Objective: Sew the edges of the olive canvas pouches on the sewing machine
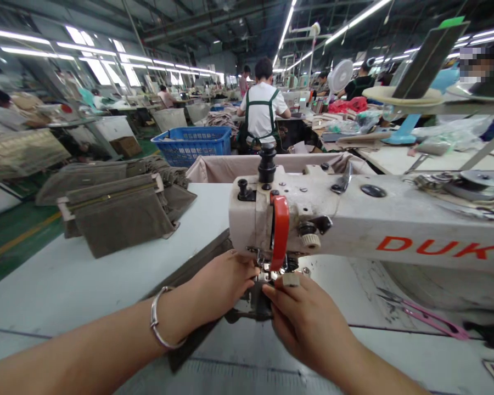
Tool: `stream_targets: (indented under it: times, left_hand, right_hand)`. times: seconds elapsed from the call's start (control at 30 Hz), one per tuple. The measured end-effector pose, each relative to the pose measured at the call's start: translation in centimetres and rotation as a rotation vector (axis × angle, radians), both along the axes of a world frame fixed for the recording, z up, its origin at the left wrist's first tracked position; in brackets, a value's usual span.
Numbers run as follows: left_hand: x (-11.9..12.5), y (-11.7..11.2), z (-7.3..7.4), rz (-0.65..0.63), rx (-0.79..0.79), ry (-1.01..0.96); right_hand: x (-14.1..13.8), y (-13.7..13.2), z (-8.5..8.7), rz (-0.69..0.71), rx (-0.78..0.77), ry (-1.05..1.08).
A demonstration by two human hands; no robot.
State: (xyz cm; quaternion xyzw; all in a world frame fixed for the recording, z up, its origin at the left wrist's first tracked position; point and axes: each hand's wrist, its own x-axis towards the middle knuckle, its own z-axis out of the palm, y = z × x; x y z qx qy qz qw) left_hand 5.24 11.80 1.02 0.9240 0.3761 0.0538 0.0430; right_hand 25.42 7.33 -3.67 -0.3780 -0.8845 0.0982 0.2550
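1. Head view: a flat, dark grey-brown fabric piece (193,346) is set on the white tabletop (107,285) beneath the white metal sewing machine (349,206); stitching seems unfinished.
2. It is touched by fingers of the left hand (220,282) and right hand (308,312); whether pinched cannot be told.
3. Far left, similar pieces (119,216) are heaped, completion unclear.

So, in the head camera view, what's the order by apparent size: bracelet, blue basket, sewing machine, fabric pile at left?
1. Sewing machine
2. Fabric pile
3. Blue basket, though it stands farther back
4. Bracelet
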Motion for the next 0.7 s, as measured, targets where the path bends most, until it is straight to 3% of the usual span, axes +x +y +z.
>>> stream_targets:
  times: [0.2,0.53,0.63,0.7]
  left_hand:
    - [0.4,-0.5,0.7,0.009,-0.044,0.002]
    - [0.7,-1.7,2.0,0.115,-0.286,-0.153]
    - [-0.8,-2.3,1.4,0.19,-0.258,-0.2]
    - [-3.1,-2.9,0.7,0.348,-0.149,-0.218]
  right_hand:
    - [0.2,-0.3,-0.1,0.022,0.005,-0.032]
    - [0.0,-0.3,0.0,0.045,0.003,-0.007]
    - [0.3,-0.3,0.1,0.054,0.003,-0.009]
    - [0.4,-0.3,0.1,0.059,-0.011,-0.021]
